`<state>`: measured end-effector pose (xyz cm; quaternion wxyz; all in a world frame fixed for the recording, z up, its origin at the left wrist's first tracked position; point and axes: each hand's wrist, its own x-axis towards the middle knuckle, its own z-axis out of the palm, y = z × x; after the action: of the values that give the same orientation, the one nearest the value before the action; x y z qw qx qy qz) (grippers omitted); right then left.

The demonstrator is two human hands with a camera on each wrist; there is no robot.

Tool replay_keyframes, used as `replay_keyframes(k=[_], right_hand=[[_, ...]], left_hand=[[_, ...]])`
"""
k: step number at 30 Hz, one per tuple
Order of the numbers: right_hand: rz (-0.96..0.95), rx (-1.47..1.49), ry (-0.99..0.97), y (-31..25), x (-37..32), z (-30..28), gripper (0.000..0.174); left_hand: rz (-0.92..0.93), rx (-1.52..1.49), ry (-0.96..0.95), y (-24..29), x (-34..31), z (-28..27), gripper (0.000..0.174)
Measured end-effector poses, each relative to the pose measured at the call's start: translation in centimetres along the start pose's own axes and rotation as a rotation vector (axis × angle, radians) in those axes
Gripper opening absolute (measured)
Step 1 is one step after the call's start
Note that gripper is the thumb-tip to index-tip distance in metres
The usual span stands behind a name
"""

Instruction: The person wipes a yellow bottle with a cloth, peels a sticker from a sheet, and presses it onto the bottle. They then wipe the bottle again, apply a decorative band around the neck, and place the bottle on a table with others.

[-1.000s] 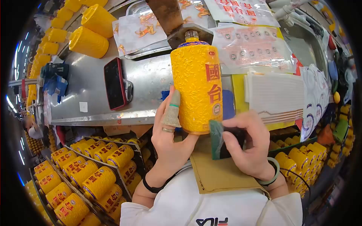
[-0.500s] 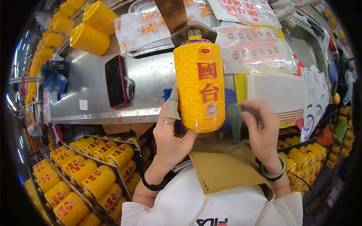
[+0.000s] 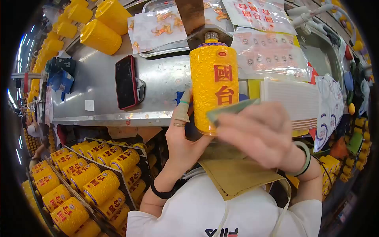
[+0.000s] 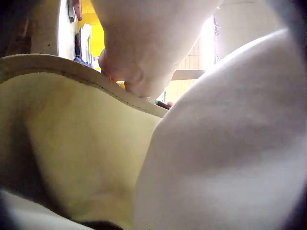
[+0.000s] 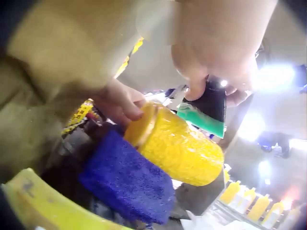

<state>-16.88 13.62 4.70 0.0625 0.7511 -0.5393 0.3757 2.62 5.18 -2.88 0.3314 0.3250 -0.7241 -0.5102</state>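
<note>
A yellow embossed bottle (image 3: 205,87) with red characters lies across the work surface, its clear neck in the notch of a brown metal bracket (image 3: 191,17). My left hand (image 3: 181,132) grips the bottle near its base; a cloth cover sits on one finger. Over the bottle's lower right side, my right hand (image 3: 258,136) pinches a dark, flat scraper with a green edge (image 5: 201,122). In the head view the scraper overlaps the area below the second character. A blue cloth block (image 5: 129,177) is under the bottle. Mostly the apron and forearm fill the left wrist view.
A phone (image 3: 125,82) lies on the metal bench left of the bottle. Trays with gold decals (image 3: 164,29) are behind. Sticker sheets (image 3: 270,55) and a white paper stack (image 3: 290,98) lie to the right. More yellow bottles (image 3: 100,36) stand at back left; crates of them (image 3: 100,185) sit below.
The bottle has rolled slightly so its red characters turned from the right side toward the middle. The right hand drew away rightward with the scraper, then came back over the bottle's lower part.
</note>
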Motion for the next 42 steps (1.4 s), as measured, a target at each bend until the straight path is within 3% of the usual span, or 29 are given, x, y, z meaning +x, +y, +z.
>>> replay_keyframes(k=[1,3,7,11,17,21,25,28,29,31,33,35,36,39,41,42], right_hand=[[-0.106,-0.014,-0.042,-0.9,-0.8,0.2,0.03],[-0.076,0.144,-0.137,-2.7,-1.2,-0.1,0.03],[-0.081,-0.009,-0.029,-1.7,0.2,-0.3,0.029],[-0.091,0.089,-0.105,-3.3,-1.0,0.7,0.032],[-0.002,-0.081,0.002,0.2,-0.7,0.3,0.033],[-0.056,0.14,-0.104,-1.7,-1.5,-0.5,0.03],[0.032,-0.004,0.036,0.5,-1.4,0.0,0.025],[-0.099,0.089,-0.001,-1.3,-2.6,0.5,0.025],[-0.091,0.11,-0.118,-1.7,-3.0,-0.5,0.027],[-0.059,0.056,0.005,-0.9,-2.5,-0.6,0.027],[-0.038,0.072,0.006,-0.9,-3.1,0.0,0.027],[-0.083,0.164,0.03,-1.8,-3.5,0.8,0.028],[-0.059,0.243,0.008,-2.5,-3.7,0.9,0.028],[0.059,0.36,-0.037,-3.2,-4.2,1.0,0.026],[0.5,0.47,0.286,-3.7,-3.6,2.5,0.027],[0.587,0.449,0.277,-3.7,-3.5,2.4,0.029]], left_hand=[[0.001,-0.002,0.006,0.0,0.0,0.0,0.096],[-0.025,-0.024,0.011,-0.2,-0.1,0.0,0.094],[-0.127,-0.128,0.058,-0.2,-0.4,0.6,0.093],[-0.012,-0.063,0.071,-0.2,0.2,0.4,0.094],[0.057,0.019,0.082,-0.6,-0.1,0.3,0.093],[0.095,0.101,0.028,-0.6,0.1,-0.5,0.086],[0.089,0.092,0.027,-0.5,-0.1,-0.4,0.085],[0.05,0.112,-0.021,-0.5,-0.1,-0.9,0.087],[0.048,0.112,-0.026,-0.6,0.0,-1.0,0.087],[0.072,0.136,-0.028,-0.7,0.1,-0.9,0.088],[0.113,0.141,-0.032,-0.7,0.0,-1.0,0.089],[0.037,0.116,-0.065,-1.1,-0.2,-1.3,0.088],[0.117,0.208,-0.069,-1.0,0.1,-1.4,0.089],[0.081,0.13,-0.081,-0.9,0.1,-1.4,0.09],[0.028,0.072,-0.075,-1.4,-0.1,-1.2,0.089],[0.026,0.062,-0.063,-1.4,-0.2,-1.1,0.09]])
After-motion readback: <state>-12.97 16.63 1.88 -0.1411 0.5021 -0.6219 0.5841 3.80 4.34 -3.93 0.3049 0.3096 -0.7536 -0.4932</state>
